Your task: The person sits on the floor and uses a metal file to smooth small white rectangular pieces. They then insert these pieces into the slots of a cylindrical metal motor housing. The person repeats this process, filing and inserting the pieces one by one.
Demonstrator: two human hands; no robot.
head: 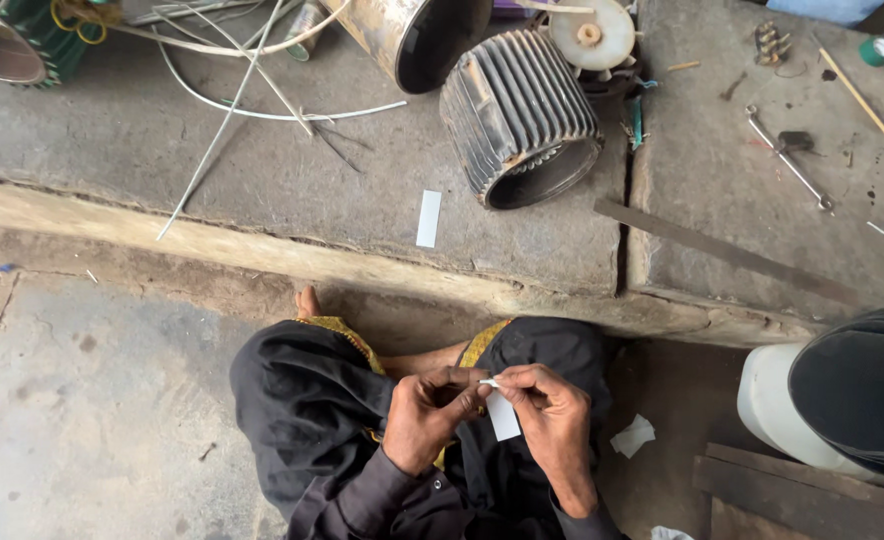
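- Left hand (424,415) and right hand (552,410) both pinching a small white paper strip (502,414), held over the lap.
- Second white strip (428,218) lies near the stone ledge (292,190) front edge, beside the ribbed motor housing (517,115).

Upper left: green coil (22,40) cropped by frame edge | top centre: metal cylinder (417,35) cut off | right edge: white container (777,410) partly cropped | bench parts (770,42) too small to identify
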